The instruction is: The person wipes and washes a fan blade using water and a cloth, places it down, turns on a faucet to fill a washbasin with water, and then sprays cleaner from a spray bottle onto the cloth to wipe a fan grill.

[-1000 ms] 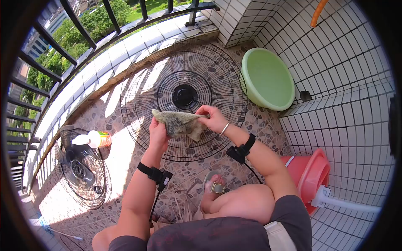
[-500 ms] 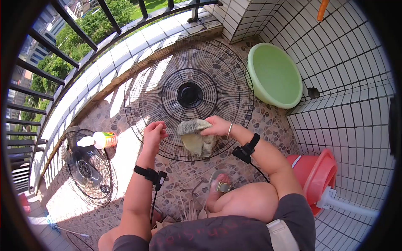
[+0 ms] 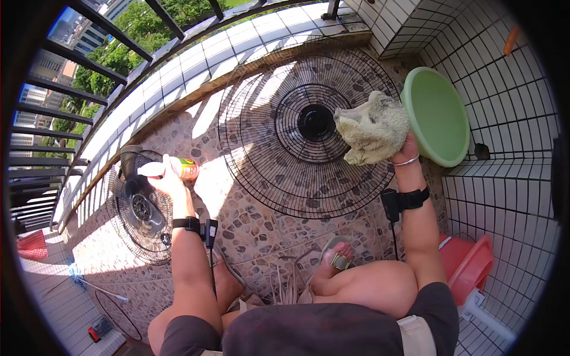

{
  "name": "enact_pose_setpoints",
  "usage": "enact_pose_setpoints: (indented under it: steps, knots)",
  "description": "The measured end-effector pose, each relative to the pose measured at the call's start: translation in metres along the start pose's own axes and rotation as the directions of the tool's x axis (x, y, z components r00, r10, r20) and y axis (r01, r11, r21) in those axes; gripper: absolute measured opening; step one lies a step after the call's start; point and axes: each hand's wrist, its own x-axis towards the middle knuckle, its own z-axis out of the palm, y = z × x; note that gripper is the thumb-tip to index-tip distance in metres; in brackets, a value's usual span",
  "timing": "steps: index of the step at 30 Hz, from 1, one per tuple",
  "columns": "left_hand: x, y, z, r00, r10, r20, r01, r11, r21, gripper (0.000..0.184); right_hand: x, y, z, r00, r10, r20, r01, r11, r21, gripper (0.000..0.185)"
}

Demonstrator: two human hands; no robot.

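My left hand is closed round a white bottle with an orange and green label, which lies on its side above a small black fan. Strong sunlight washes out part of the grip. On the other side, my right hand holds up a pale, fuzzy cleaning cloth, greyish cream and bunched. The cloth hangs over the right part of a large round black wire fan grille lying flat on the pebble-patterned floor.
A light green basin leans against the tiled wall, close to my right hand. Nearer to me stands a red bucket beside a white pipe. Black railings line the left.
My left hand has moved left and taken hold of the bottle. My right hand has lifted the cloth up and to the right. The view has shifted leftward.
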Motion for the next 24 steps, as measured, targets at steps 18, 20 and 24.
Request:
enact_pose_setpoints:
  steps: [18, 20, 24]
  knots:
    - [-0.138, 0.154, 0.041, 0.112, -0.088, 0.990, 0.188, 0.980, 0.066, 0.025, 0.008, 0.074, 0.062, 0.941, -0.005, -0.338, 0.056, 0.988, 0.142, 0.056]
    - [-0.166, 0.151, 0.042, 0.092, -0.082, 0.992, 0.166, 0.984, 0.066, 0.025, 0.016, 0.087, 0.079, 0.929, 0.031, -0.369, 0.005, 0.995, 0.095, 0.068]
    - [-0.199, 0.136, 0.042, -0.006, -0.166, 0.986, 0.233, 0.959, 0.163, 0.022, 0.017, 0.103, 0.079, 0.966, 0.136, -0.221, -0.116, 0.988, 0.104, 0.069]
